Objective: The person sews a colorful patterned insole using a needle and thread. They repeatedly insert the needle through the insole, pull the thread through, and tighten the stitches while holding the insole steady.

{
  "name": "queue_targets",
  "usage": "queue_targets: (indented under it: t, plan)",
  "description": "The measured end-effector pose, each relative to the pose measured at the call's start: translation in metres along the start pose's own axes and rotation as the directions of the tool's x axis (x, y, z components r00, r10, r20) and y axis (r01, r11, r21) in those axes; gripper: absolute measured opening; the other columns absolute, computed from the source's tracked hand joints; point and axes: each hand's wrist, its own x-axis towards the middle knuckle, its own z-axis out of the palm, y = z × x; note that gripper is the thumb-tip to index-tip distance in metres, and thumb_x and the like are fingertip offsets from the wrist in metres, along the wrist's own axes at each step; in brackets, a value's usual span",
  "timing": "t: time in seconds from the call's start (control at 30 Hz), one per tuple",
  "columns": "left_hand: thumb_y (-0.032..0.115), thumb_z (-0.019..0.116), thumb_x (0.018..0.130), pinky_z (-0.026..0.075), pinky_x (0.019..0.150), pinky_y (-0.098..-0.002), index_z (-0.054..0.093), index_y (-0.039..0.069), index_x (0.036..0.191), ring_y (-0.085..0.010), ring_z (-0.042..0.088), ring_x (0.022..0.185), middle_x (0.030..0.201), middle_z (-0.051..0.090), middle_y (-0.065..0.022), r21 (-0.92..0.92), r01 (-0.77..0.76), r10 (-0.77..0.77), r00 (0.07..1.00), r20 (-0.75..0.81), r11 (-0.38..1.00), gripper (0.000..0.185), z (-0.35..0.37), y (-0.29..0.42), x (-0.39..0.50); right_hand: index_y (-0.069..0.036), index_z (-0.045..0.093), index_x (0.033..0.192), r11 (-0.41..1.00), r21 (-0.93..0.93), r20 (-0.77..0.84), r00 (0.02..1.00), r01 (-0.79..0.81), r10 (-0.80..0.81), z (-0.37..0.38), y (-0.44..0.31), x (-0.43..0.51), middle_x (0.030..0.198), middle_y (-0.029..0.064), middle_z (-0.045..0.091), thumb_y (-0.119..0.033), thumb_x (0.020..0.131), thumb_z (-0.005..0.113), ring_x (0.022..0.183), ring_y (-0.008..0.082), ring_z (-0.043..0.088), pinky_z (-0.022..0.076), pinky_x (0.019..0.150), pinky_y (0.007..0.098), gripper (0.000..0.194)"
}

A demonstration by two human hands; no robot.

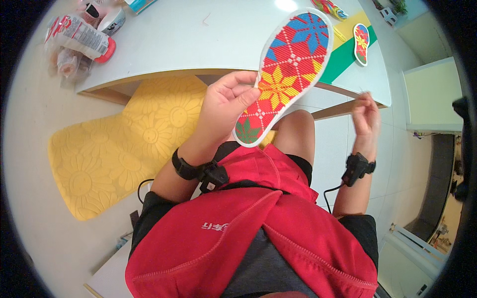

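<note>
My left hand (234, 100) grips an embroidered insole (287, 70) at its narrow middle, thumb on the patterned face. White trim borders red stitching with blue, yellow and green flower or leaf shapes. The insole is tilted up above my lap, in front of the table's edge. Off to the right, well apart from the insole, my right hand (365, 111) is raised near the table corner with its fingertips pinched. A thin, needle-like sliver shows faintly at those fingertips; motion blur hides its details, and I cannot make out a thread.
On the white table (167, 41) lie a smaller patterned insole (361, 44), a bundle of coloured thread (331, 9) and a bagged plastic bottle (80, 37). A yellow flower-embossed cushion (149, 134) is at left. Cables run from both wrist-worn devices. A pale cabinet (432, 95) stands right.
</note>
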Motion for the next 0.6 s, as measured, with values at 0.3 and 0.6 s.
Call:
queue_targets:
  t: [0.3, 0.6]
  plan:
    - [0.001, 0.052, 0.089, 0.053, 0.075, -0.0287, 0.050, -0.004, 0.112, -0.0177, 0.064, 0.085, 0.101, 0.064, -0.0138, -0.122, 0.005, -0.012, 0.999, -0.053, 0.993, 0.024, -0.028, 0.001, 0.005, 0.008, 0.039, 0.071, 0.628, -0.262, -0.079, 0.632, 0.733, -0.771, -0.101, -0.145, -0.037, 0.067, 0.0126, 0.047, 0.005, 0.090, 0.037, 0.067, 0.0231, 0.056, 0.0433, 0.100, 0.0490, 0.019]
    - [0.025, 0.043, 0.094, 0.036, 0.041, -0.0241, 0.039, -0.005, 0.126, -0.0125, 0.045, 0.051, 0.088, 0.054, -0.0117, -0.513, 0.267, -0.084, 0.932, 0.352, 0.816, 0.044, -0.027, -0.004, 0.001, 0.000, 0.056, 0.098, 0.306, -0.797, 0.188, 0.695, 0.521, -0.694, 0.064, 0.028, -0.048, 0.076, 0.0045, 0.056, -0.009, 0.090, 0.054, 0.068, 0.0118, 0.054, 0.0478, 0.070, 0.0267, 0.012]
